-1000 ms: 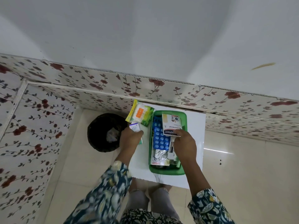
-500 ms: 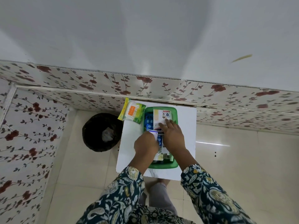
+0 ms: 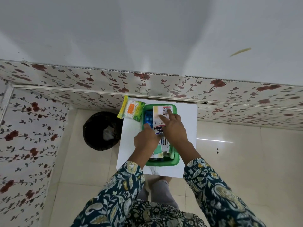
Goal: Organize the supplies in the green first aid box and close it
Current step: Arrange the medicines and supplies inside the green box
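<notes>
The green first aid box (image 3: 175, 162) stands open on a white table (image 3: 186, 128). Inside lie a white bandage carton (image 3: 158, 112), a blue blister pack (image 3: 148, 119) and several sachets (image 3: 158, 150). My right hand (image 3: 173, 128) presses flat on the carton, fingers spread. My left hand (image 3: 146, 140) is over the box's middle, pinching a small white packet (image 3: 157, 132). A yellow-green cotton bud pack (image 3: 132, 110) lies on the table just outside the box's far left corner.
A black waste bin (image 3: 101, 131) stands on the tiled floor left of the table. The table's far edge meets a floral-papered wall (image 3: 164, 84). My feet (image 3: 159, 185) show under the near edge.
My left hand carried the small packet from the table's left side into the box. My right hand laid the carton flat and slid forward over it.
</notes>
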The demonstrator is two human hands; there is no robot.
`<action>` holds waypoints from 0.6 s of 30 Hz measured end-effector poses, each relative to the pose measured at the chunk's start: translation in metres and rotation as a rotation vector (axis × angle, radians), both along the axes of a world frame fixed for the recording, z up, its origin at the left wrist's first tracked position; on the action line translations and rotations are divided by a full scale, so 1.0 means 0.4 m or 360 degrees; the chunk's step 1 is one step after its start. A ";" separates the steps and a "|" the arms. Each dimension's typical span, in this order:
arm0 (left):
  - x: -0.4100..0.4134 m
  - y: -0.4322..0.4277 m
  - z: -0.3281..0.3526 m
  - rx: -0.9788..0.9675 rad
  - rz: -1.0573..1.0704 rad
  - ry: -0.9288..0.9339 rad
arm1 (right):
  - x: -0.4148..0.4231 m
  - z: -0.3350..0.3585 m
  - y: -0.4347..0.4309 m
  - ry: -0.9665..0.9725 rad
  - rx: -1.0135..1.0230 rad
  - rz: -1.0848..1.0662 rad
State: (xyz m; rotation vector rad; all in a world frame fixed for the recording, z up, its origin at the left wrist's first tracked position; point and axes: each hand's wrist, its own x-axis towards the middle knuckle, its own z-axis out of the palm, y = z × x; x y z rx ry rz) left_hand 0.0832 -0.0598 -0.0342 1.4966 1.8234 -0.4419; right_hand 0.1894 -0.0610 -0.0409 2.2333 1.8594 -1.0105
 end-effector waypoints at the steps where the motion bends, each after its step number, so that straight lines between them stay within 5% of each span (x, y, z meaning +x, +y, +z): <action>1: 0.004 0.003 -0.002 -0.0049 -0.0096 0.0007 | 0.000 -0.001 0.010 -0.0010 0.0001 0.0025; 6: -0.012 -0.017 -0.016 -0.0313 -0.0614 0.0073 | 0.003 0.004 0.017 -0.0032 -0.0080 0.0074; 14: -0.014 -0.005 0.003 -0.0131 -0.0588 0.0026 | -0.001 0.009 -0.019 0.0096 -0.0010 -0.0106; 18: -0.063 0.077 0.033 0.0299 -0.0168 -0.0228 | -0.009 0.031 -0.015 0.0228 0.0278 -0.0332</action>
